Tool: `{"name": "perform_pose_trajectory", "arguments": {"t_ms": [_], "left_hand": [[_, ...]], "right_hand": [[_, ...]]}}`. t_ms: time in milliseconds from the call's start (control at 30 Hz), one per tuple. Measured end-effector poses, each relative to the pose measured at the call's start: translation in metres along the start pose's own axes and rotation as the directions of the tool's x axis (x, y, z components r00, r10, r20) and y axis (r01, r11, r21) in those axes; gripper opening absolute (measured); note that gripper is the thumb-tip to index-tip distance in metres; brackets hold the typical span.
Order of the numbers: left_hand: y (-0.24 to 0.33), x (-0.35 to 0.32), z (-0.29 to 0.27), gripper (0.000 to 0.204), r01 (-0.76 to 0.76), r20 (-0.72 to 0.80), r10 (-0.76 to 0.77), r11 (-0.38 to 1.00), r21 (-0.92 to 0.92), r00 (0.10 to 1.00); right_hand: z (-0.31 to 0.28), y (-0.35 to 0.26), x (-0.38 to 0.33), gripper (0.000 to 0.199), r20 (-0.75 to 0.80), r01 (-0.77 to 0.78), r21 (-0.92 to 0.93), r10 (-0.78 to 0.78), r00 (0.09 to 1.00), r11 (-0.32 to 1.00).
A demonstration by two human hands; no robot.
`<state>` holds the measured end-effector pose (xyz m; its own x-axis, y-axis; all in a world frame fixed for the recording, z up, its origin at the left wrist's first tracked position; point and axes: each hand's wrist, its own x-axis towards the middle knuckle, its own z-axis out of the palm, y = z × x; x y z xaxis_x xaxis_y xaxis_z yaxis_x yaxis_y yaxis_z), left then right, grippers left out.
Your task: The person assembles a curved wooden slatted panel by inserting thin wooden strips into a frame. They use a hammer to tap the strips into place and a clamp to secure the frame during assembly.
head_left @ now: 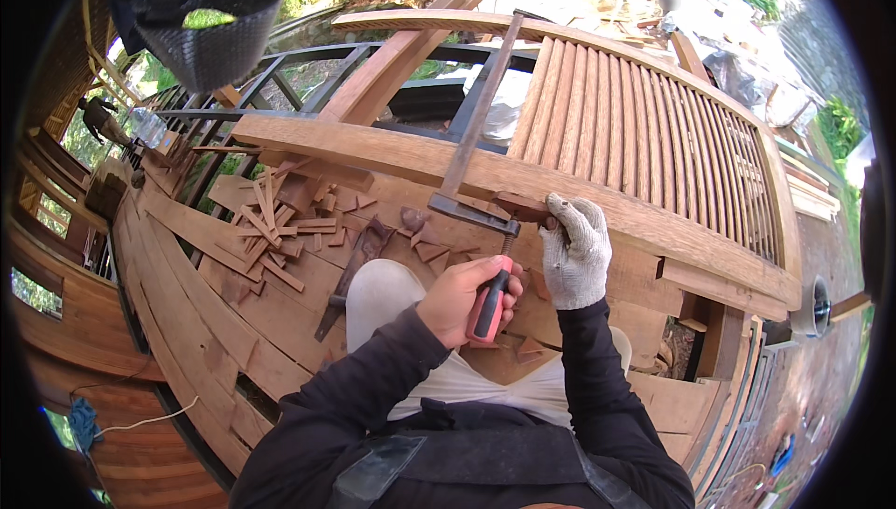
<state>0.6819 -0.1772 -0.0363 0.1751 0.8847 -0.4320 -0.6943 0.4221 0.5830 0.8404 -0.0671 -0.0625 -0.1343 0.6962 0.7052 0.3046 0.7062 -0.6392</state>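
My bare left hand [450, 302] is wrapped round the red and black handle of a bar clamp [480, 108]. The clamp's steel bar lies across a wooden slatted frame [616, 122], from its far rail to its near one. Its threaded screw and sliding arm stand at the near rail, close to my left hand. In a white knit glove, my right hand [577, 252] pinches a small brown wood block [523, 207] against the near rail, beside the screw end. Part of the block is hidden under the gloved fingers.
Wood offcuts [271, 229] are heaped on the plank floor at left. A handsaw [350, 271] lies beside my left knee. Wooden beams [392, 70] and a dark metal frame [289, 84] stand beyond. A dark strap [201, 24] hangs close at upper left.
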Motion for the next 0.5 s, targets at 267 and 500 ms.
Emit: {"name": "perform_pose_trajectory", "arguments": {"t_ms": [267,500], "left_hand": [[0.0,0.002,0.004,0.022,-0.082,-0.143,0.134,0.943,0.323,0.981],[0.0,0.006,-0.006,0.023,-0.2,-0.065,0.253,0.875,0.441,0.965]], "right_hand": [[0.0,-0.003,0.0,0.034,-0.034,-0.026,0.008,0.026,0.999,1.0],[0.009,-0.02,-0.056,0.056,-0.13,-0.16,0.269,0.2,0.971,0.95]]}}
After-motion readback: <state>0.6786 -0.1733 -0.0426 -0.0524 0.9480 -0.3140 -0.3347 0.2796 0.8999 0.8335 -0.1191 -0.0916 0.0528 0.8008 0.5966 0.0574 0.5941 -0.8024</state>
